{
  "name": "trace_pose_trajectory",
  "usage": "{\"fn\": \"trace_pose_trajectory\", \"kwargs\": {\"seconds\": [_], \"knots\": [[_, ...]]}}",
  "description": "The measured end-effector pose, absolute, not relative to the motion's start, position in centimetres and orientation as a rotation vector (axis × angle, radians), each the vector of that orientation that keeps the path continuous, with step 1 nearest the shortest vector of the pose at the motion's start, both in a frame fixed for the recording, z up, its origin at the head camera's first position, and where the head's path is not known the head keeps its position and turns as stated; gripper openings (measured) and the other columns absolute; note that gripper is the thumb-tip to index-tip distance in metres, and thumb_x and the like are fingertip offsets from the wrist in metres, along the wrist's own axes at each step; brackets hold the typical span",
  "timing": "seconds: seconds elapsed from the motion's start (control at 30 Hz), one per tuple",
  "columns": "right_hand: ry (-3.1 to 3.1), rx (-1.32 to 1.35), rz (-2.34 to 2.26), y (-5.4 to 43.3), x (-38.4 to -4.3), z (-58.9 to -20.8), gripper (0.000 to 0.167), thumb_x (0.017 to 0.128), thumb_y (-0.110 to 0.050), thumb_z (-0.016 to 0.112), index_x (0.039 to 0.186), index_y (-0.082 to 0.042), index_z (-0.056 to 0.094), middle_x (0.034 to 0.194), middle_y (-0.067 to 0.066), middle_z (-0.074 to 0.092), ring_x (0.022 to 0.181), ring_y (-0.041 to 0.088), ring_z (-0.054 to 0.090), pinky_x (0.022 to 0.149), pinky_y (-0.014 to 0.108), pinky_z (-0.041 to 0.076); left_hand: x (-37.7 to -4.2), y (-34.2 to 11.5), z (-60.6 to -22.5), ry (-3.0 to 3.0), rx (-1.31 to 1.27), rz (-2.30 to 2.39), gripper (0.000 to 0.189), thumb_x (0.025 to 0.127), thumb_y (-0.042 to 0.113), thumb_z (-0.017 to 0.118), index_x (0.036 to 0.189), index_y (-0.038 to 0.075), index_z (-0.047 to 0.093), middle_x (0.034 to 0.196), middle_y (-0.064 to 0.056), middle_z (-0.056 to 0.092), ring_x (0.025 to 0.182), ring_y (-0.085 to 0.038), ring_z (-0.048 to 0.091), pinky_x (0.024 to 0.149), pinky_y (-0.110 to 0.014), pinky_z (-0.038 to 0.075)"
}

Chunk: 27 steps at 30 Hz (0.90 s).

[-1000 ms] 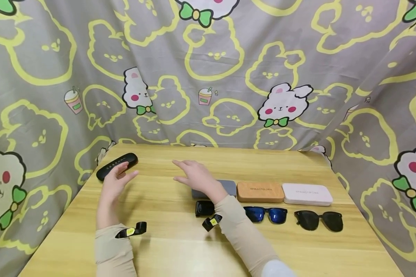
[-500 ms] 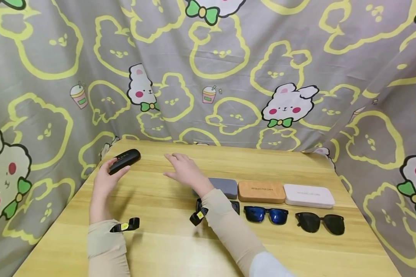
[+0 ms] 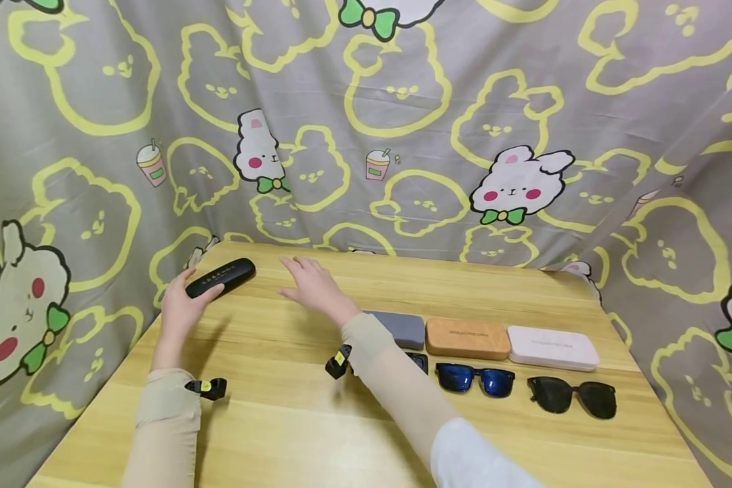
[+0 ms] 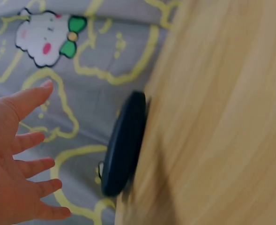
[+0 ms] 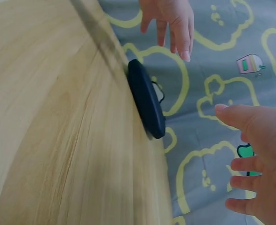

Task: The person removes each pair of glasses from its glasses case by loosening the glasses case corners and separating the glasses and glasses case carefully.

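Observation:
A black glasses case [image 3: 224,276], with small lettering on its lid, lies at the table's far left corner. My left hand [image 3: 180,310] is just in front of it, thumb and fingers spread; the left wrist view shows a gap between the fingers [image 4: 37,165] and the case [image 4: 124,145]. To the right of the case hovers my right hand [image 3: 316,289], its fingers spread and pointing forward, with nothing held. Both hands and the case [image 5: 146,99] appear in the right wrist view, where neither hand touches the case.
Grey [image 3: 398,330], brown [image 3: 467,339] and white [image 3: 553,348] glasses cases stand in a row on the wooden table [image 3: 268,420]. Before them lie blue-lensed sunglasses [image 3: 474,379], dark sunglasses [image 3: 573,396] and another black pair [image 3: 417,364], partly behind my right sleeve. A patterned curtain [image 3: 341,183] hangs behind.
Both hands have moved forward, the right one also leftward toward the black case. The left hand has come off the view of its lid, and the head view has shifted slightly.

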State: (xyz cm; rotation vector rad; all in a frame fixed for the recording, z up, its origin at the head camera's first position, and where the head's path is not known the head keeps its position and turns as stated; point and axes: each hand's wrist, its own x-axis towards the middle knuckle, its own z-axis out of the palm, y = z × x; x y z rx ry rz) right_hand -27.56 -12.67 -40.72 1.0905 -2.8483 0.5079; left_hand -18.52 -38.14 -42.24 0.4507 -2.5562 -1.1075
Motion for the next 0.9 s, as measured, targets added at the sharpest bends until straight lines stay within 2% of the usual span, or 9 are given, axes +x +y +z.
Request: {"fn": "trace_pose_trajectory", "kwargs": {"seconds": [0.13,0.33,0.63,0.9], "knots": [[-2.859,1.098,0.508,-13.6,-28.2,-40.6,0.074,0.094,-0.053,0.055,0.156,-0.025,0.024,0.155,0.01,0.038,0.142,0.03,0.038,0.113,0.048,0.038,-18.9,-40.0,-42.7,-2.601,0.397,-1.076,0.093,0.09,0.049,0.064,0.154,0.0,0.02,0.156,-0.031,0.023,0.143,-0.052,0.021,0.113,-0.067,0.022],[-2.864,1.061,0.527,-14.6,-29.0,-40.5,0.079,0.093,-0.052,0.057,0.157,-0.022,0.02,0.155,0.013,0.038,0.143,0.031,0.037,0.115,0.048,0.036,-19.9,-42.0,-43.4,-2.66,0.392,-1.066,0.098,0.089,0.054,0.062,0.156,0.001,0.013,0.159,-0.031,0.014,0.144,-0.054,0.014,0.112,-0.07,0.019],[-2.914,1.051,0.513,-15.5,-29.7,-41.2,0.084,0.093,-0.06,0.052,0.158,-0.026,0.012,0.158,0.012,0.031,0.145,0.029,0.033,0.114,0.048,0.037,-21.7,-43.0,-44.3,-2.733,0.39,-1.062,0.106,0.087,0.052,0.066,0.155,-0.004,0.006,0.158,-0.035,0.01,0.144,-0.055,0.011,0.113,-0.068,0.017],[-2.941,1.089,0.516,-16.1,-29.2,-42.1,0.081,0.094,-0.057,0.053,0.158,-0.026,0.014,0.157,0.013,0.032,0.145,0.031,0.032,0.114,0.05,0.036,-22.7,-43.3,-45.4,-2.795,0.485,-1.046,0.112,0.085,0.054,0.068,0.154,-0.003,0.001,0.156,-0.038,0.005,0.142,-0.058,0.007,0.113,-0.07,0.015]]}}
